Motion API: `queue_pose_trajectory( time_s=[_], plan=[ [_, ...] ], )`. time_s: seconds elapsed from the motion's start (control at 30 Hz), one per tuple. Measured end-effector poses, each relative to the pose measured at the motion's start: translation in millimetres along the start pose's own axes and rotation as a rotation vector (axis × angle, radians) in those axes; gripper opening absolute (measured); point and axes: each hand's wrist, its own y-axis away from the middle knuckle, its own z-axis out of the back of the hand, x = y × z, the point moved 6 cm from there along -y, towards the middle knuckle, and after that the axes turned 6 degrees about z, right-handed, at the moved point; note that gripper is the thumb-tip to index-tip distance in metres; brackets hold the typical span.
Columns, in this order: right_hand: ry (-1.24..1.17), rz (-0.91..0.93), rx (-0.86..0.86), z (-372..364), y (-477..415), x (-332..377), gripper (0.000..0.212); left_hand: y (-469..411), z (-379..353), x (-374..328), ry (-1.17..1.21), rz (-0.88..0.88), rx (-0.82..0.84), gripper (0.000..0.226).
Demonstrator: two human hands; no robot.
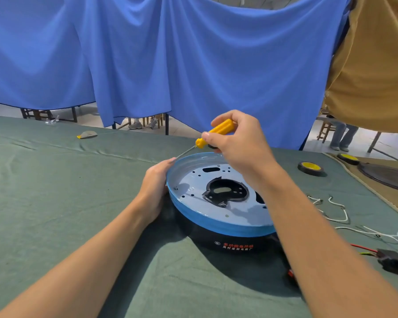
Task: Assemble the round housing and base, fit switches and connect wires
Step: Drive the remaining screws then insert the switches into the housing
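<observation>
Steadiness is why our left hand [153, 191] clasps the round housing [234, 214] by its left rim, around the middle of the tabletop [78, 203], while our right hand [237, 143], curled round the yellow screwdriver [221, 129], angles its tip toward that rim.

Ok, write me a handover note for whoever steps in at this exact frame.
Left hand holds the left rim of the blue-rimmed plate, which sits on the black round housing.
Right hand grips the yellow screwdriver, tip near that rim.
Done: plate seated.
Left: white wires and a black wired part lie loose on the right, not yet fitted or connected.
</observation>
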Motion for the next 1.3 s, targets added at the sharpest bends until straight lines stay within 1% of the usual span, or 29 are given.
queue_pose_trajectory(
  time_s=[0.03,0.13,0.17,0.23,0.27,0.4,0.53,0.7,1.1,1.3],
  plan=[
    [0.016,0.017,-0.024,-6.1,-2.4,3.7,0.018,1.3,-1.7,0.2,-0.003,-0.002,0.019,0.026],
    [0.004,0.060,-0.069,-19.5,-10.1,12.0,0.022,2.0,-1.3,2.0,-0.011,0.006,0.006,0.033],
    [0.040,0.085,-0.083,-21.5,-12.5,13.9,0.025,1.0,-0.3,2.4,-0.023,0.009,-0.003,0.036],
    [0.185,0.153,-0.088,-23.9,-14.1,17.0,0.030,-1.6,0.9,3.7,-0.054,-0.012,-0.013,0.041],
    [0.225,0.176,-0.071,-25.1,-13.4,16.3,0.033,-2.2,0.9,4.1,-0.064,-0.030,-0.012,0.042],
    [0.227,0.204,0.046,-34.9,-5.3,9.9,0.038,-5.3,4.0,4.6,-0.089,-0.056,-0.045,0.038],
    [0.238,0.260,0.066,-39.9,-1.7,12.3,0.037,-6.3,4.8,3.9,-0.114,-0.073,-0.047,0.036],
    [0.230,0.269,0.068,-42.6,-2.3,11.3,0.038,-6.6,4.6,4.3,-0.120,-0.077,-0.042,0.036],
    [0.267,0.271,0.152,-51.0,-1.4,9.8,0.038,-4.2,4.6,3.8,-0.113,-0.077,-0.031,0.037],
    [0.248,0.256,0.083,-43.3,-3.9,7.5,0.040,-5.5,4.6,4.5,-0.120,-0.072,-0.038,0.037]
  ],
)
